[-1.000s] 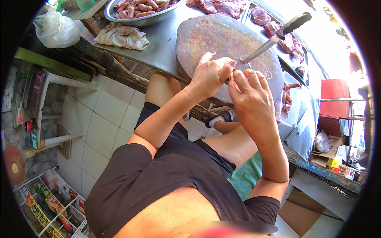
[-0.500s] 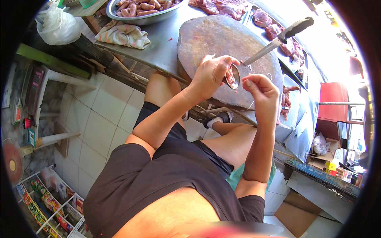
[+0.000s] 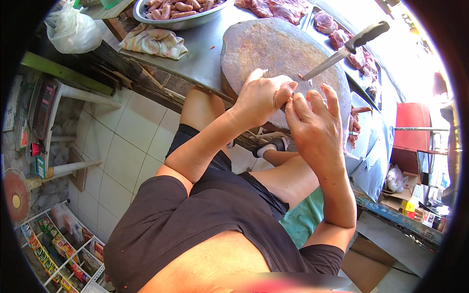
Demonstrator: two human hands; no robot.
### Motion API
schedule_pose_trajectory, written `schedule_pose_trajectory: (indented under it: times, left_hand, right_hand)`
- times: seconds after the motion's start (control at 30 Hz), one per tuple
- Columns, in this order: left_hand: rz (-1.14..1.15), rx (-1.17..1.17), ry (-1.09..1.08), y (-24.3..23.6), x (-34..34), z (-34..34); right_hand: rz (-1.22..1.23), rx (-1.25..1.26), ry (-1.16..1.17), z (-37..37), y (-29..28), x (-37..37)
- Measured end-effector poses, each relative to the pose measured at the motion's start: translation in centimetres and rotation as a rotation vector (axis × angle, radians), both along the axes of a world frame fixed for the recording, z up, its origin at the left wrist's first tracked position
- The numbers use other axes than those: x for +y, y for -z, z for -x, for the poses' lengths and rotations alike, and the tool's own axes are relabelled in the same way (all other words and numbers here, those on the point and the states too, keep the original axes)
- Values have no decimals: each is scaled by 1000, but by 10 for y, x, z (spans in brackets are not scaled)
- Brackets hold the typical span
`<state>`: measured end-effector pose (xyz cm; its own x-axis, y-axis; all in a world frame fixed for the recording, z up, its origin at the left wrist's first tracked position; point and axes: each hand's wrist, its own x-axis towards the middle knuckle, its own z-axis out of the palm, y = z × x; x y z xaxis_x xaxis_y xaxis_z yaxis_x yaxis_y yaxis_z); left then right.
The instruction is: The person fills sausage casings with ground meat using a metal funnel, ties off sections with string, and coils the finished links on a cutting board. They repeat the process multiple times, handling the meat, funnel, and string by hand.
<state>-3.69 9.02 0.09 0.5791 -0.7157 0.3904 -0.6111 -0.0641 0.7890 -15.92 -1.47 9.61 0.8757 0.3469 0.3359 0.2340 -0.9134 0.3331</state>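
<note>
My left hand is closed above the near part of a round, worn chopping block, gripping what half a second ago showed as a small metal ring with meat, now mostly hidden. Close against it on the right is my right hand, thumb and forefinger bent toward that thing, the other fingers curled and raised; what they grip is hidden. A knife with a black handle leans at a slant just beyond my hands, its tip on the block.
Sausages fill a metal bowl behind a folded cloth. Raw meat lies at the back, more on a tray. More reddish meat is right of the block. A plastic bag and shelving are left.
Half a second ago my right hand was apart and lower, pinched, with the meat-filled ring showing. Now it has come back against my left hand, covering the ring, much as a second ago.
</note>
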Motion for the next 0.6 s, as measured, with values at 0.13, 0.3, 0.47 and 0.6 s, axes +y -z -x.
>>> schedule_pose_trajectory:
  times: [0.13,0.3,0.47,0.6]
  left_hand:
    - [-66,50,-24,3,0,-2]
    - [107,81,-14,9,1,-10]
    - [262,529,82,2,7,-9]
    - [310,576,109,-7,7,-2]
  right_hand:
    - [-128,-6,-78,2,-7,2]
    - [-795,-85,35,1,5,-16]
    - [-1652,55,150,3,37,-36]
    - [-1640,23,107,2,53,-27]
